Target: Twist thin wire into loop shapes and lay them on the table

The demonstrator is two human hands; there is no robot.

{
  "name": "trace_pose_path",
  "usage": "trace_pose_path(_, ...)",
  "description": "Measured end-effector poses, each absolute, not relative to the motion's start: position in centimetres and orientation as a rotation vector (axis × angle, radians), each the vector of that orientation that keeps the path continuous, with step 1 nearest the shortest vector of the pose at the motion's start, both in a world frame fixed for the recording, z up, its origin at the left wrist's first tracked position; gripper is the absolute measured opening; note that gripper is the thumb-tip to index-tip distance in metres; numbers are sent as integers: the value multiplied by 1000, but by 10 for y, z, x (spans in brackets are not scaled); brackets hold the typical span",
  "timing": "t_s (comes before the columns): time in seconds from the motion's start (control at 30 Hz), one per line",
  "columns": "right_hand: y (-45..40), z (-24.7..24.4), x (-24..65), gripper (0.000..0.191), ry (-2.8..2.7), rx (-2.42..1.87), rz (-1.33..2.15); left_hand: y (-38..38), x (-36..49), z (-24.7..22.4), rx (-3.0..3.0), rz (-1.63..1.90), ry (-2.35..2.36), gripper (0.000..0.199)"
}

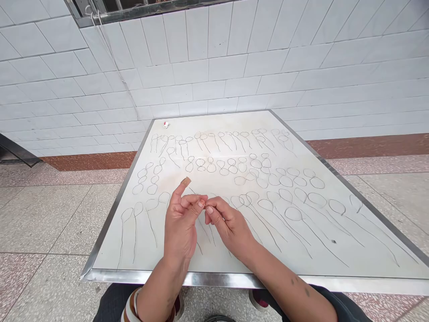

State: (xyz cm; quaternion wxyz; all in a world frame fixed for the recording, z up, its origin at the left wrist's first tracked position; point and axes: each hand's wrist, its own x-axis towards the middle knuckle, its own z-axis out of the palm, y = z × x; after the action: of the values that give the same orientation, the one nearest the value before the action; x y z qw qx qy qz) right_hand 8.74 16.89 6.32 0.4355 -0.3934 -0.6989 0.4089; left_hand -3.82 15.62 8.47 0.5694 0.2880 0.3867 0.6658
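Note:
Over the near half of the white table (214,264), my two hands meet at the fingertips. My left hand (181,221) pinches with thumb and fingertips, while one finger with a yellowish tip points up. Thumb and forefinger of my right hand (231,226) are pressed together right beside it. A thin dark wire (205,206) seems to be between the fingertips; most of it is hidden. Around and below the hands lie wire loops with long tails (323,233). Farther back are several wire figure-eights (210,166), and a row of smaller tailed loops (216,142) lies beyond.
A small white and red object (166,125) lies at the table's far left corner. One dark chip (334,241) is near the right front. Metal trim (228,280) edges the table, which stands close to a white tiled wall (224,67). A cord (115,67) hangs there.

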Motion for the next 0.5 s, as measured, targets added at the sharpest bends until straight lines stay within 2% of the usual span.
trace_pose_path(0.27,168,67,88,21,-1681,-990,1140,158,-40,85,718,1570,970,64)
trace_pose_path(0.5,169,63,83,24,-1547,-976,1259,158,-36,81,694,1579,951,53)
